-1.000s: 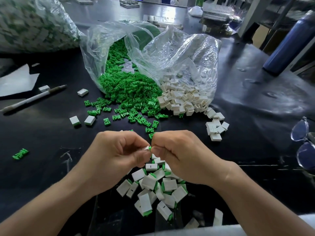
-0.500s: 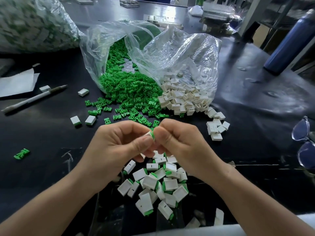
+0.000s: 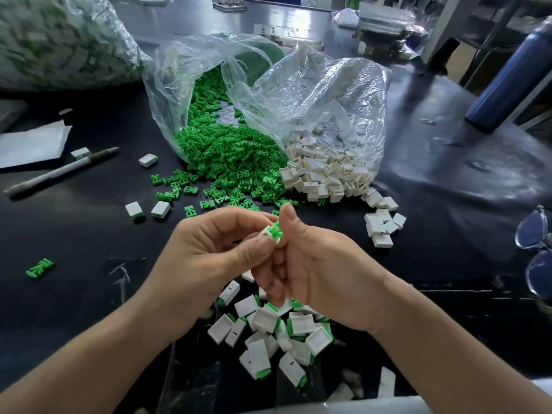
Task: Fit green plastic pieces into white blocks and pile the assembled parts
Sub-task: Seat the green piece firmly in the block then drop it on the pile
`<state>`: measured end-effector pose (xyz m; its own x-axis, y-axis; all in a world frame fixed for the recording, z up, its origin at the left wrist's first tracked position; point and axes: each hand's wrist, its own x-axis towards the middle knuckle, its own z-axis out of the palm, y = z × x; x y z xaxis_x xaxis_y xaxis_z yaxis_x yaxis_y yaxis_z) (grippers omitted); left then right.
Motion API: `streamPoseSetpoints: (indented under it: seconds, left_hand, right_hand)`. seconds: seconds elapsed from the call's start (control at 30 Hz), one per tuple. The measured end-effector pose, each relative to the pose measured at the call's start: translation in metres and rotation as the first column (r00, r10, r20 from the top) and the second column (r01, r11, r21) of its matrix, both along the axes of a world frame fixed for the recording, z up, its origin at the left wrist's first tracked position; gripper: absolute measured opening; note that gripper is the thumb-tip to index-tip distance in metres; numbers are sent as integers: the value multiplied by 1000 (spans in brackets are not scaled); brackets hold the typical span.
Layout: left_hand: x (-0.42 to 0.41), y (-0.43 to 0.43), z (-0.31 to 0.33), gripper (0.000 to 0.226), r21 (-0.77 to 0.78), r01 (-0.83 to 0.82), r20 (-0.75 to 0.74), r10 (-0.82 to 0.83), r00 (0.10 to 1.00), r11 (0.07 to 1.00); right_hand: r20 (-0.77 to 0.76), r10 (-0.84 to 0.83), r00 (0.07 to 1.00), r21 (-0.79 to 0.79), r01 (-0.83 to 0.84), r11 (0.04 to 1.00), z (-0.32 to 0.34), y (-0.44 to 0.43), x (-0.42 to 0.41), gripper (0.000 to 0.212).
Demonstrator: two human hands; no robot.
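Now a green piece (image 3: 275, 231) in the right grip (image 3: 322, 270) is pushed into a white block (image 3: 266, 237) pinched by the left grip (image 3: 215, 255); pressing home seems needed next.

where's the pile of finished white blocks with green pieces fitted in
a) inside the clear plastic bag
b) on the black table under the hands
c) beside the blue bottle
b: the pile of assembled white-and-green plastic blocks lies on the black table, beneath the left hand and right hand.

Glossy, crinkled clear plastic bag (image 3: 313, 94) spills matt green plastic pieces (image 3: 233, 162) and white blocks (image 3: 325, 174) onto a smooth, shiny black table (image 3: 448, 180).
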<state>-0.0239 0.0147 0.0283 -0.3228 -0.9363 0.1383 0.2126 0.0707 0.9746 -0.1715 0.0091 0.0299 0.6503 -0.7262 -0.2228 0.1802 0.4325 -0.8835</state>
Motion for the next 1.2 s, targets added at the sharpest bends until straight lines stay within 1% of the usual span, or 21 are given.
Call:
streamPoseSetpoints:
  seconds: [0.1,0.3,0.5,0.67,0.77,0.87,1.03,1.2]
  left_hand:
    - [-1,-1,-3,28,-16,-4,-1,4,1000,1000]
    - [-1,0,-3,21,-18,-42,46,43,998,999]
    - [1,-1,-6,20,-35,-59,72,62,996,998]
    - [1,0,-8,17,-58,-57,71,61,996,997]
    - [1,-1,-7,22,-59,-44,81,49,995,997]
    - [2,-2,-5,24,-31,-48,65,50,997,998]
    - [2,-2,-4,25,7,-32,41,32,999,999]
    - [5,-3,-3,26,70,28,52,-32,998,997]
  right_hand:
    - [-56,-42,998,-8,41,999,0,3,3,44]
    - [-140,-98,985,-42,93,995,2,8,3,35]
    - [-188,-114,976,-84,100,991,0,9,3,32]
    - [-145,-118,982,-81,107,991,1,10,2,29]
    - [-125,-127,984,-91,117,989,0,11,4,27]
    - [-132,-136,982,-80,126,989,0,10,6,32]
    - [-95,-82,992,3,83,997,3,6,5,35]
    - [-137,-79,987,-11,78,997,3,4,2,35]
